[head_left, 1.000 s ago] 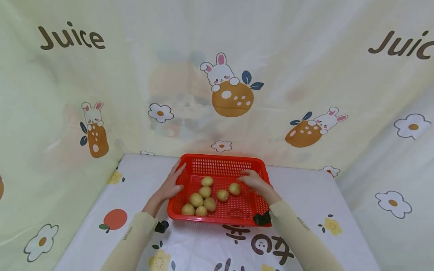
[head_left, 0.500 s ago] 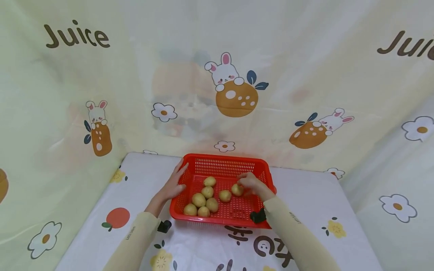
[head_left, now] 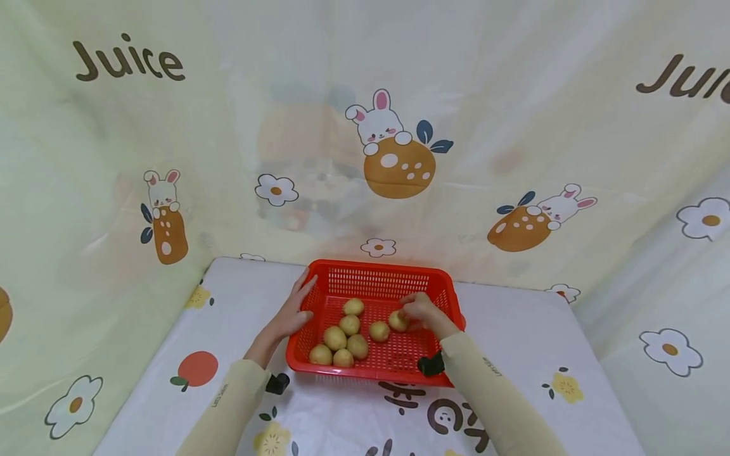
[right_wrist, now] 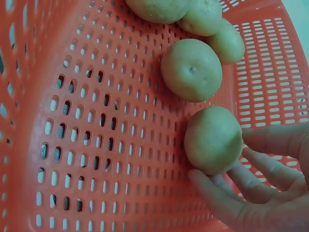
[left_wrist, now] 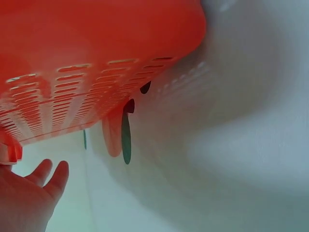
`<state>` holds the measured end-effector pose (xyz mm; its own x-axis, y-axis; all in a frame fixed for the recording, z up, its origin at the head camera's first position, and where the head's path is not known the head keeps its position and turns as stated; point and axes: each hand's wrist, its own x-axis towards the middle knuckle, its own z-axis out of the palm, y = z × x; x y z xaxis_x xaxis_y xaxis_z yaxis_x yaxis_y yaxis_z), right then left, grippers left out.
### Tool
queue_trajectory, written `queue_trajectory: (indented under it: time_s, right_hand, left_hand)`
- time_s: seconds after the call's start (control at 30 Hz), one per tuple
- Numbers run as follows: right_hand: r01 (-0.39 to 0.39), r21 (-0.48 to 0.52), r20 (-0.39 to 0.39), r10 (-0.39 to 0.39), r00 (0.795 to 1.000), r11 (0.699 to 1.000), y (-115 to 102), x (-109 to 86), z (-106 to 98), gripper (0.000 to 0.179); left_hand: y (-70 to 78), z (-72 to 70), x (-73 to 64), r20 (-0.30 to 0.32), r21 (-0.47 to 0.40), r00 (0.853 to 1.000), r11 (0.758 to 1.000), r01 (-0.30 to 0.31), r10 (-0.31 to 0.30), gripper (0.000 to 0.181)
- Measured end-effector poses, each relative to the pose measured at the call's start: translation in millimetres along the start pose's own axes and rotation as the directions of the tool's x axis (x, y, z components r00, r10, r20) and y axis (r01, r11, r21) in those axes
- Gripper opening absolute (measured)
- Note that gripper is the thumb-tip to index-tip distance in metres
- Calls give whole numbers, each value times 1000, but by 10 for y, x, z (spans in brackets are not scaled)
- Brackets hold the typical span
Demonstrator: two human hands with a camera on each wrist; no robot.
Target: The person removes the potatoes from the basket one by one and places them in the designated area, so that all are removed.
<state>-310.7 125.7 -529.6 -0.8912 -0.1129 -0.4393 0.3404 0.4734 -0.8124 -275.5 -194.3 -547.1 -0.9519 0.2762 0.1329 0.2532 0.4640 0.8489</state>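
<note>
With our right hand [head_left: 424, 311] we grip a potato [right_wrist: 214, 140] between thumb and fingers — likely firm, fairly light, best held round its widest part — inside the red basket [head_left: 376, 265]; our left hand [head_left: 292, 311] spreads along its left side.

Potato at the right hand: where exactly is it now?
In the head view, that potato is right of centre in the red basket, held by the right hand, with the nearest other potato just left.
</note>
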Motion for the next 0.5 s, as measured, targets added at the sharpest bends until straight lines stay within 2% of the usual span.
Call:
queue_trajectory:
  time_s: [0.27,0.5]
  right_hand:
    - [-26,42,-2,26,1000,999,83,73,-11,41]
    - [-30,42,17,30,999,999,120,120,6,40]
  left_hand:
    - [-67,24,12,-6,-47,1000,999,-1,1,83]
    - [-33,21,-4,-18,-49,1000,999,2,-3,84]
